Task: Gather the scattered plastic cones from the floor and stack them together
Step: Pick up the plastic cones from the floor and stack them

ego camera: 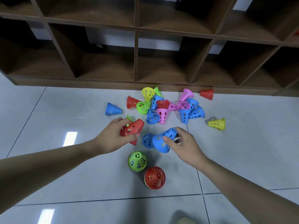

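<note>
Perforated cones [163,139] — smooth plastic; floor [242,151] — glossy pale tile; shelving [135,54] looks matt dark wood.

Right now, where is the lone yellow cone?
In the head view, the yellow cone lies on its side on the floor, far right, beyond the right hand.

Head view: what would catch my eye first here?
A bright heap of cones lies on the floor before a brown shelf. Nearer, the left hand grips a red cone and the right hand a blue cone.
</note>
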The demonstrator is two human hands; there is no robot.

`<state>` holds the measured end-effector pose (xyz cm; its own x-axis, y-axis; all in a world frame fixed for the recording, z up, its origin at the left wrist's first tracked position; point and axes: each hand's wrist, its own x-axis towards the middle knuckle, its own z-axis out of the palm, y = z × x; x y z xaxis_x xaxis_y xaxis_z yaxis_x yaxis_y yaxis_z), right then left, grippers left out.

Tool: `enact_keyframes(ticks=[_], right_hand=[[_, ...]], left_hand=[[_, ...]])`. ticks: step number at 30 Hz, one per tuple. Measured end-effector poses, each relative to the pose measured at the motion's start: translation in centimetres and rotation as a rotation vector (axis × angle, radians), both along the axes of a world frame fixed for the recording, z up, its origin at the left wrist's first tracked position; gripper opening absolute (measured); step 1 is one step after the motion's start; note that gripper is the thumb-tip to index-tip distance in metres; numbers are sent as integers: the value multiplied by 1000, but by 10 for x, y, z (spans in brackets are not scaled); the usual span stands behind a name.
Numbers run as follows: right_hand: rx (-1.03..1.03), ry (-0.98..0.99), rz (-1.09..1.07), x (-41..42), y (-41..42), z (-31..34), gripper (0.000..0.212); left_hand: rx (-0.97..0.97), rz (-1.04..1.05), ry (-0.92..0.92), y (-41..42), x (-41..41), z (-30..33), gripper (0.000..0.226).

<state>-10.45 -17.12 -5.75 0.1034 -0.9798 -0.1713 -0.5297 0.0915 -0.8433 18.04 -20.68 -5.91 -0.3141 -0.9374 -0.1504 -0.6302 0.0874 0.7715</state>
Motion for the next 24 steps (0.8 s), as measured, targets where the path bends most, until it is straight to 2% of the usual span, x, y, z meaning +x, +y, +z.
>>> enact_keyframes(ticks=[2, 5, 12, 15, 19, 22, 24], right_hand=[[-94, 87, 105, 0, 19, 2, 23], [-192, 189, 238, 2, 41, 4, 34], [-201, 421, 520, 8, 65, -6, 39], [-173, 382, 486, 9, 60, -14, 39], [-150, 246, 306, 7, 42, -22, 34], [-98, 276, 209, 3, 23, -31, 25], [-64, 335, 211, 1, 10, -38, 25]], left_hand=[[-34, -36, 13, 20, 2, 3, 50], [-70, -95, 44, 44, 3, 8, 46], [-182, -248, -55, 65, 14, -9, 47], [-180, -292, -83, 64, 12, -17, 47], [-115, -285, -115, 59, 8, -18, 50], [-30, -226, -88, 47, 9, -14, 56], [50, -212, -143, 32, 11, -16, 70]])
